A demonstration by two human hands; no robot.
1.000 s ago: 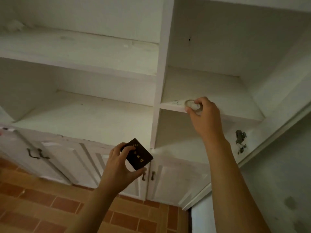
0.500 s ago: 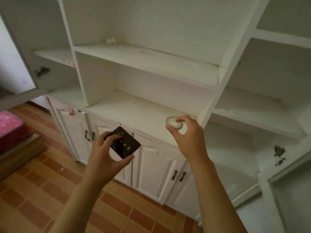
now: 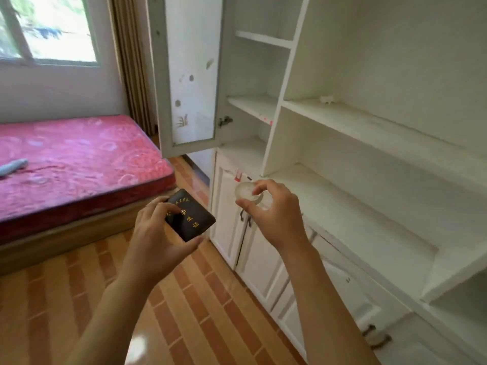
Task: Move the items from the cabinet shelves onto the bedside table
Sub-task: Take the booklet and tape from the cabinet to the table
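Observation:
My left hand (image 3: 160, 238) grips a small dark booklet (image 3: 190, 218) with gold characters on its cover, held at chest height over the floor. My right hand (image 3: 274, 214) pinches a roll of clear tape (image 3: 246, 192) between thumb and fingers, just in front of the white cabinet (image 3: 342, 143). Both hands are away from the shelves. A small white object (image 3: 326, 99) lies at the back of the middle shelf. No bedside table is in view.
An open cabinet door (image 3: 189, 75) juts out on the left. A bed with a red mattress (image 3: 79, 156) stands at the left under a window (image 3: 50, 27), with a grey item (image 3: 13, 165) on it. Brown tiled floor (image 3: 79, 299) spreads below.
My right hand lifted the tape roll off the right-hand shelf and drew it back. The view swung left from the shelves toward the bed and window, both hands carrying their items along.

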